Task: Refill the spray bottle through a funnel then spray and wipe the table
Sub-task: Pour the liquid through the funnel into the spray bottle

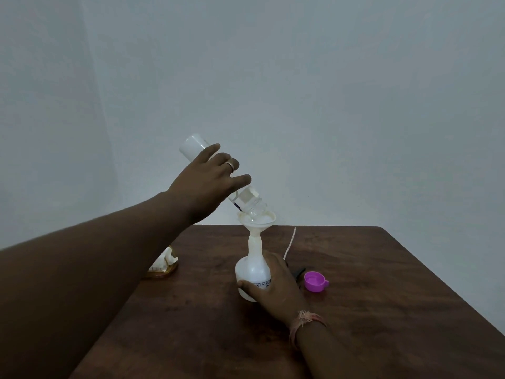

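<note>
Two hands were at work in my head view. My left hand [211, 176] had its fingers [240, 179] curled round a clear bottle [250, 199], tilted mouth-down into the funnel [257, 218]. That funnel sat in the neck of the spray bottle [252, 272], which stood on the bench [382, 296]. My right hand [274, 285] gripped its base. A purple cap [315, 281] lay just beside it.
</note>
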`<state>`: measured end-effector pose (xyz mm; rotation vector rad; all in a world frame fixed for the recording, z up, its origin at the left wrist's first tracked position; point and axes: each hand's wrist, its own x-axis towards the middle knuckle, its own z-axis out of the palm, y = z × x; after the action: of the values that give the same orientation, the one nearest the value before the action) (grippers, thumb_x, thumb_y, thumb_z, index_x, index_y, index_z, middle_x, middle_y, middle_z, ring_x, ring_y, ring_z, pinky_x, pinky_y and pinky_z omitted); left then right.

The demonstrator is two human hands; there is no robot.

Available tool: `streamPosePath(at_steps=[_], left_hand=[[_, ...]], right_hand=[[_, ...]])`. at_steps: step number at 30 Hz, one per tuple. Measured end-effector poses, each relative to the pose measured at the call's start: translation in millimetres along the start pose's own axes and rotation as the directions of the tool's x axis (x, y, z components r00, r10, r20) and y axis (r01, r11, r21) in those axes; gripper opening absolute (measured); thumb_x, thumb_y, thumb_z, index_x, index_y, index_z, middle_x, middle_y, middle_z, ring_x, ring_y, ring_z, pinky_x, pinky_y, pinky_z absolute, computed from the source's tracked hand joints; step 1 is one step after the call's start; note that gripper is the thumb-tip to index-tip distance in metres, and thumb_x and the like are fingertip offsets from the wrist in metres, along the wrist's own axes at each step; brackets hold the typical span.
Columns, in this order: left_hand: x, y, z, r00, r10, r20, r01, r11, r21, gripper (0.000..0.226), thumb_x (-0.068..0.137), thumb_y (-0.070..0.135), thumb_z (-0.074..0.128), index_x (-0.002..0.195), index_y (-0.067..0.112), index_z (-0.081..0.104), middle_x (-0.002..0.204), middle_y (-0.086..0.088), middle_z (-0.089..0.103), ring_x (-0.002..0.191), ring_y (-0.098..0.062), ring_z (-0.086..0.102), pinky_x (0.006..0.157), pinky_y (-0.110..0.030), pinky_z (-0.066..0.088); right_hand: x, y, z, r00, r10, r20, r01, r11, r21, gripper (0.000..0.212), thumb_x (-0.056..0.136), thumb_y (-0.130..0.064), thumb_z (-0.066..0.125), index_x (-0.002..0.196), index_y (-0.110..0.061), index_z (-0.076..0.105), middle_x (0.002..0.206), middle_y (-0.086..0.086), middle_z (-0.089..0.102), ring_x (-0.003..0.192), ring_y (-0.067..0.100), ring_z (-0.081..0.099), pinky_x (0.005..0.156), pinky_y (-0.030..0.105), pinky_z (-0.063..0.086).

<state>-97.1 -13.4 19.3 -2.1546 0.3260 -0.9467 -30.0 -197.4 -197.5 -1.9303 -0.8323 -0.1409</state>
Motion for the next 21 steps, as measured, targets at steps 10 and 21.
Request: streamPosePath(at_steps=[10, 21], left_hand=[[-12, 5, 10, 0.991, -0.13, -0.02, 0.129, 0.99, -0.058, 0.06, 0.076, -0.006, 0.062, 0.128, 0.025, 0.059, 0.121, -0.013, 0.065, 0.118, -0.034, 0.058, 0.115, -0.053, 0.03], [-46, 36, 40, 0.688, -0.645, 0.333, 0.691, 0.444, -0.57, 0.078, 0.07, 0.01, 0.066, 0.14, 0.039, 0.046, 0.111, -0.001, 0.062, 0.1, -0.026, 0.061, 0.08, -0.04, 0.053]], right_hand=[[2, 1, -1, 1.0, 0.015, 0.015, -0.014, 1.0, -0.008, 0.071, 0.075, -0.057, 0.081, 0.128, -0.051, 0.033, 0.127, -0.026, 0.04, 0.115, -0.003, 0.046, 0.09, 0.008, 0.035], [3, 2, 0, 1.0, 0.001, 0.016, -0.001, 1.0, 0.004, 0.069, 0.074, -0.062, 0.078, 0.128, -0.05, 0.037, 0.128, -0.023, 0.043, 0.118, 0.0, 0.049, 0.093, 0.013, 0.04]])
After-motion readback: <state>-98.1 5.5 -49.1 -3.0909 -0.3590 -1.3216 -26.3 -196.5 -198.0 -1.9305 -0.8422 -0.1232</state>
